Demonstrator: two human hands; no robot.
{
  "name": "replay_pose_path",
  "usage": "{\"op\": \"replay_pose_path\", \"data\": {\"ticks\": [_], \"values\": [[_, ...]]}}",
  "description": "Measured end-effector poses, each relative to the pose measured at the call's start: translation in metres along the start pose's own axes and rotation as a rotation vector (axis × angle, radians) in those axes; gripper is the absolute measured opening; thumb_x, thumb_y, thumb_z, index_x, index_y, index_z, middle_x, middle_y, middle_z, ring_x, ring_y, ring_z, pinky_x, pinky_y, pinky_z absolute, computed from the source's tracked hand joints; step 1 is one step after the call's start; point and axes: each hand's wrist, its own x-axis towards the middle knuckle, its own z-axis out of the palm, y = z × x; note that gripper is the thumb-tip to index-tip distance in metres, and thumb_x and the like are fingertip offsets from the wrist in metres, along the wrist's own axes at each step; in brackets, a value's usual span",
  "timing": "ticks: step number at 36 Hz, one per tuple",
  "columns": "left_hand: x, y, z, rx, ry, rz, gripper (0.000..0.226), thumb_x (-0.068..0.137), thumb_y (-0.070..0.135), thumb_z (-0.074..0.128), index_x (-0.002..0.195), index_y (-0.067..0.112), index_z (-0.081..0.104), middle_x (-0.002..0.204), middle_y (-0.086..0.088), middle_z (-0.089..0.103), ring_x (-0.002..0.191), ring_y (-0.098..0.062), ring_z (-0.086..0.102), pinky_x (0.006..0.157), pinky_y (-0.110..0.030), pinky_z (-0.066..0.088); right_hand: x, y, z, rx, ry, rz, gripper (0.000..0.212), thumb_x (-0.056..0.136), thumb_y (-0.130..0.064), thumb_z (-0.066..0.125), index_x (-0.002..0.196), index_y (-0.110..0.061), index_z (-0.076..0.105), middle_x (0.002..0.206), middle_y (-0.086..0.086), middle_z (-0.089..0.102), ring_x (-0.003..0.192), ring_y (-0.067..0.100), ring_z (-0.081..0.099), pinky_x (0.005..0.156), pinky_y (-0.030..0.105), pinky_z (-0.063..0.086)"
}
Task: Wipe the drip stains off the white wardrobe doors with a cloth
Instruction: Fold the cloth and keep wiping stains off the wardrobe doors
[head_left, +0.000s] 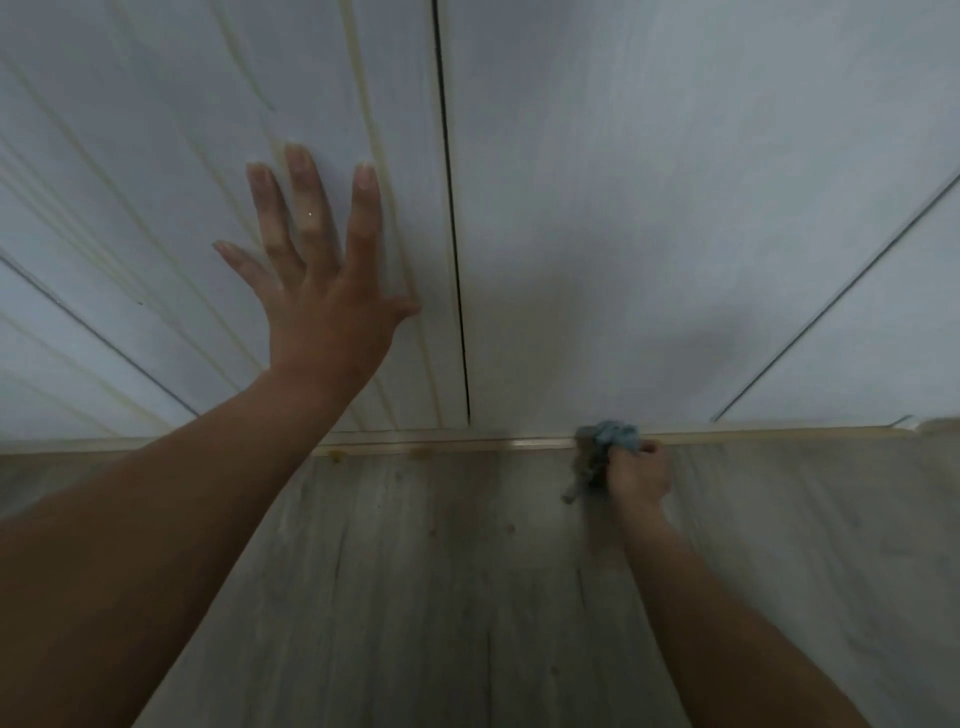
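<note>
While left hand (317, 270) lies flat on stained door (156, 171) (fingers splayed), right hand (636, 470) grips bunched cloth (615, 435) low down.

Dim, soft shadows, right hand (638, 475) motion-blurred, wide-angle edge bending

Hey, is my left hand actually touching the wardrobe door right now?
Touching. The head view shows the left hand laid flat, fingers spread, against the streaked left wardrobe door, with no gap visible beneath it.
</note>
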Motion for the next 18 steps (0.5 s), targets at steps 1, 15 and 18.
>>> {"op": "replay_pose_path", "data": {"ticks": [1, 15, 18], "values": [[0.000, 0.000, 0.000, 0.001, 0.001, -0.003, 0.130, 0.071, 0.068, 0.078, 0.162, 0.022, -0.004, 0.166, -0.033, 0.005, 0.151, -0.058, 0.004, 0.100, -0.090, 0.019, 0.013, 0.004, -0.014, -0.069, 0.092, -0.036, 0.015, 0.092, -0.015, 0.064, 0.104, -0.008, 0.056, 0.104, 0.015, 0.064, 0.097, 0.031, 0.063, 0.084, 0.041, 0.049], [0.001, 0.000, 0.002, -0.025, -0.016, 0.004, 0.128, 0.073, 0.062, 0.081, 0.161, 0.017, -0.001, 0.162, -0.039, 0.004, 0.147, -0.064, 0.002, 0.098, -0.092, 0.017, 0.119, 0.038, -0.030, -0.608, 0.078, -0.042, 0.021, 0.099, -0.004, 0.053, 0.087, 0.010, 0.061, 0.085, 0.023, 0.059, 0.080, 0.038, 0.061, 0.069, 0.042, 0.050], [0.002, -0.002, 0.004, -0.040, -0.014, 0.017, 0.128, 0.074, 0.062, 0.080, 0.161, 0.016, -0.001, 0.160, -0.038, -0.001, 0.146, -0.065, 0.001, 0.096, -0.093, 0.016, 0.109, 0.039, -0.015, -0.661, 0.026, -0.063, 0.016, 0.098, -0.003, 0.052, 0.095, 0.009, 0.063, 0.100, 0.027, 0.062, 0.097, 0.042, 0.059, 0.080, 0.047, 0.050]]}}
